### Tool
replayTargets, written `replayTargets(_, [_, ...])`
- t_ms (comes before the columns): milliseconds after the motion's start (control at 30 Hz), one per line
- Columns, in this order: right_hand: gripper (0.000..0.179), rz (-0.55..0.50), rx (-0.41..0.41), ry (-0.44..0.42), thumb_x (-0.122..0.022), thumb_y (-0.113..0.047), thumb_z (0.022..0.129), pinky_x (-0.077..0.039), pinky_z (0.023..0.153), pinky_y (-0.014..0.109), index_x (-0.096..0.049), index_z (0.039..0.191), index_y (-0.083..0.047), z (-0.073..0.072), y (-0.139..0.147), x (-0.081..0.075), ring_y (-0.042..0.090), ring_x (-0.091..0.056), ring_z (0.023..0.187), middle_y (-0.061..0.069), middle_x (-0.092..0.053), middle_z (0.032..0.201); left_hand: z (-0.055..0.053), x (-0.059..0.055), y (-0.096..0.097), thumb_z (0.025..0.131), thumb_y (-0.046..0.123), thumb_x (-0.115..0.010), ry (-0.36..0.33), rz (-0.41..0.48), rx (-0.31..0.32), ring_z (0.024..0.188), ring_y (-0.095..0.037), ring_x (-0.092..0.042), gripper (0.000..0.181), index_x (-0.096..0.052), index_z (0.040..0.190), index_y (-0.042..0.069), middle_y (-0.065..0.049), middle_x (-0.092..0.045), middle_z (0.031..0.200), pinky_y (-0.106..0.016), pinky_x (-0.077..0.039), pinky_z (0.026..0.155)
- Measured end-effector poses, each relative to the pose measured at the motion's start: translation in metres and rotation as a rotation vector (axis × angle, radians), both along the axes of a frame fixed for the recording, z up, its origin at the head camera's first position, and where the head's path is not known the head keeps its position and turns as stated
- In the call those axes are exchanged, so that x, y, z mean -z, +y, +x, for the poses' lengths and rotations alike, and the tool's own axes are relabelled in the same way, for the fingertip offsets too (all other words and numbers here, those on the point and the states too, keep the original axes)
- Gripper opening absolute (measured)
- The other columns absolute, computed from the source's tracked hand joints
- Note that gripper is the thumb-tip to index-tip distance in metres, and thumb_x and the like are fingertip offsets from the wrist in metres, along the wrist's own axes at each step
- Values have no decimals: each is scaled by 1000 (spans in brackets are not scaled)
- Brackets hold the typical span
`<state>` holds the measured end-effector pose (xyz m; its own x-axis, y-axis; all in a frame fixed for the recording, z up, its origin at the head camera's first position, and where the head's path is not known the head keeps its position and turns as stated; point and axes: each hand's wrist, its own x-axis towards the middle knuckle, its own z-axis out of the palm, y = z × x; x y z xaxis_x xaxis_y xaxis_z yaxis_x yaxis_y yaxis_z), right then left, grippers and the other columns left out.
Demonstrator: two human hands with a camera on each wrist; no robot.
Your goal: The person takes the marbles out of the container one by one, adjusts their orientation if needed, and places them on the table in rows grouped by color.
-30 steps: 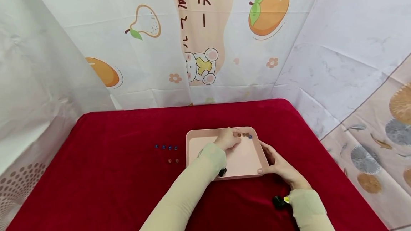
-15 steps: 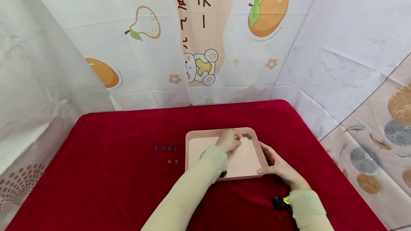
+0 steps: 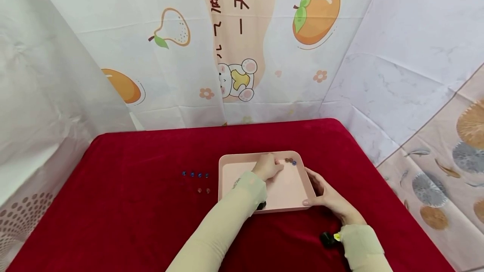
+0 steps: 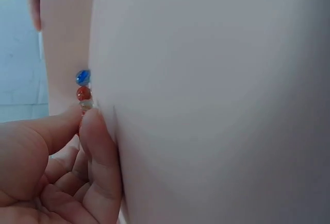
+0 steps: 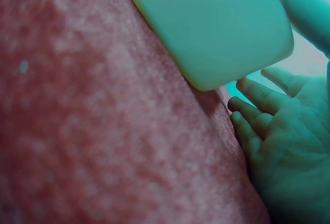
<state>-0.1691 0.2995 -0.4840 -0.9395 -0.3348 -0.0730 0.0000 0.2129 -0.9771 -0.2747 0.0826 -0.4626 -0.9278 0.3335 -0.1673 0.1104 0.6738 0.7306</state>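
Left hand (image 3: 266, 167) pinches a mostly hidden marble (image 4: 80, 127); right hand (image 3: 330, 200), gripping the tray (image 3: 287, 190) at four o'clock, could jolt the marble row (image 3: 290, 160) loose.

Curtained enclosure (image 3: 45, 53), wider setting unclear, fruit-print curtain (image 3: 242, 45) beyond the grip, marbled sheet (image 3: 408, 53) right of it, red-covered table (image 3: 124, 205) beneath

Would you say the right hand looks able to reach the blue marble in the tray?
Probably yes: the right hand touches the tray, with only the right rim between it and the blue marble.
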Motion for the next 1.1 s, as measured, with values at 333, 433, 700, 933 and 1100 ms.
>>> replayTargets(333, [100, -13, -8, 27, -79, -5, 79, -37, 97, 7, -18, 157, -6, -1, 0, 2, -12, -36, 127, 23, -20, 161, 1, -7, -4, 95, 24, -68, 6, 78, 35, 40, -7, -50, 14, -70, 87, 12, 3, -56, 58, -17, -43, 46])
replayTargets(433, [100, -2, -5, 23, -80, -5, 79, -37, 97, 8, -18, 157, -7, -1, 0, 2, -3, -35, 133, 22, -20, 162, 4, -14, -5, 94, 23, -69, 5, 119, 49, 51, -8, -54, 11, -70, 95, 12, 1, -60, 74, -19, -46, 47])
replayTargets(700, [103, 11, 4, 24, -80, -6, 78, -38, 97, 8, -15, 157, -6, -1, 1, 1, 27, -26, 144, 21, -19, 162, 14, -36, -7, 93, 23, -71, -32, 139, 107, 75, -23, -67, 9, -66, 96, 16, 1, -62, 89, -27, -56, 53])
replayTargets(933, [102, 26, 18, -2, -80, -6, 79, -38, 97, 8, -16, 158, -10, -1, 3, 0, 15, -30, 140, 19, -20, 162, 21, -54, -11, 93, 23, -71, -32, 157, 128, 82, -26, -68, 10, -68, 99, 16, 1, -64, 90, -35, -60, 59])
replayTargets(1100, [103, 22, 5, 7, -80, -6, 78, -37, 97, 7, -15, 158, -8, -2, 0, 0, 36, -21, 145, 21, -18, 162, 33, -65, -21, 94, 24, -70, 19, 155, 152, 84, -24, -67, 9, -69, 100, 18, -1, -66, 99, -37, -61, 61])
